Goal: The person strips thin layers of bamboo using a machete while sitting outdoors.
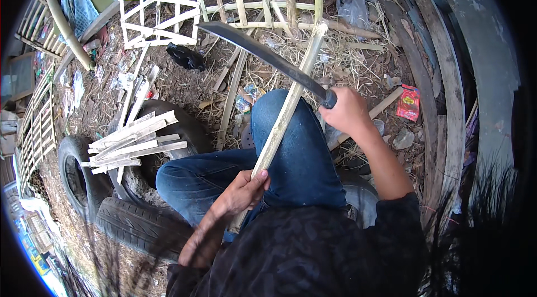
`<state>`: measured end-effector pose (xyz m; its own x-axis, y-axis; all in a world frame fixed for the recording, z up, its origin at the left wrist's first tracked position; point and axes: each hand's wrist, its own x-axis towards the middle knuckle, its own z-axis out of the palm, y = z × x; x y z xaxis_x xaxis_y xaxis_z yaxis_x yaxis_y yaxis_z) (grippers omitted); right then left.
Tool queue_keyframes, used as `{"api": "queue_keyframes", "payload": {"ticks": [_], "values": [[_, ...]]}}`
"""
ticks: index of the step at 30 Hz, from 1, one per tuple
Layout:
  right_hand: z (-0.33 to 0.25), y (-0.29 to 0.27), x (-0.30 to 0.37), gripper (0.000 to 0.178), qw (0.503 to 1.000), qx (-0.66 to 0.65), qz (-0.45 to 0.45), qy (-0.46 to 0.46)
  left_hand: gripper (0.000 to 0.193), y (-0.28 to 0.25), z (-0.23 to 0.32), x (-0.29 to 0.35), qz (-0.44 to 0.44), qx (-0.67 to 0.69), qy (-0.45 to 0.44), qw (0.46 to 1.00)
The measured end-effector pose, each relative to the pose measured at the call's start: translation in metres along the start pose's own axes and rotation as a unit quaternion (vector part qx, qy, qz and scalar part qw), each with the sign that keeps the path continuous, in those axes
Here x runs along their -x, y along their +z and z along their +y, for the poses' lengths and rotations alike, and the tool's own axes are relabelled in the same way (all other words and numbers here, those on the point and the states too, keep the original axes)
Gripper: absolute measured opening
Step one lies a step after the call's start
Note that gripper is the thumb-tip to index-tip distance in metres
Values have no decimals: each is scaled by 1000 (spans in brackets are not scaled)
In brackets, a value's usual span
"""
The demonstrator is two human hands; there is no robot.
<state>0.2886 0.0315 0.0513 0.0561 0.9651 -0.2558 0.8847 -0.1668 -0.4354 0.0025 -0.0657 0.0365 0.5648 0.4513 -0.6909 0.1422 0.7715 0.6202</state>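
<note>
Head cam: split-bamboo slat [285, 115] propped over a jeans-clad thigh [307, 154], machete [258, 54] crossing it

Left hand [246, 189]'s wrapped round the slat's lower part, right hand [348, 109]'s clamped on the machete handle. Slat's probably light, stiff, maybe splintery; I'd grip low, clear of the blade.

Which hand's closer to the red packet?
Right. The right hand, gripping the machete, is just left of the red packet in this view; the left hand, holding the bamboo strip, is farther off, toward the lower left.
</note>
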Motion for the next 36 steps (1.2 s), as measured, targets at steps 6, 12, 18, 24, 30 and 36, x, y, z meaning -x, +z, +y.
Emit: {"api": "queue_keyframes", "payload": {"ticks": [6,12,18,24,30,36], "values": [[3,-4,-1,23,952,194,41,-235,43,4,1,2,95,-133,73,984],[34,-63,-36,22,966,200,154,52,44,7,6,-4,117,-198,112,967],[28,-39,4,21,968,214,55,-115,44,4,16,-2,57,-47,-5,997],[46,-81,-35,21,950,248,182,60,46,10,13,-11,119,-174,142,967],[45,-60,-16,25,956,260,139,-5,45,-7,6,-16,-20,50,-18,998],[33,-24,5,25,963,223,62,-139,40,-14,1,-25,-138,185,-94,968]]}}
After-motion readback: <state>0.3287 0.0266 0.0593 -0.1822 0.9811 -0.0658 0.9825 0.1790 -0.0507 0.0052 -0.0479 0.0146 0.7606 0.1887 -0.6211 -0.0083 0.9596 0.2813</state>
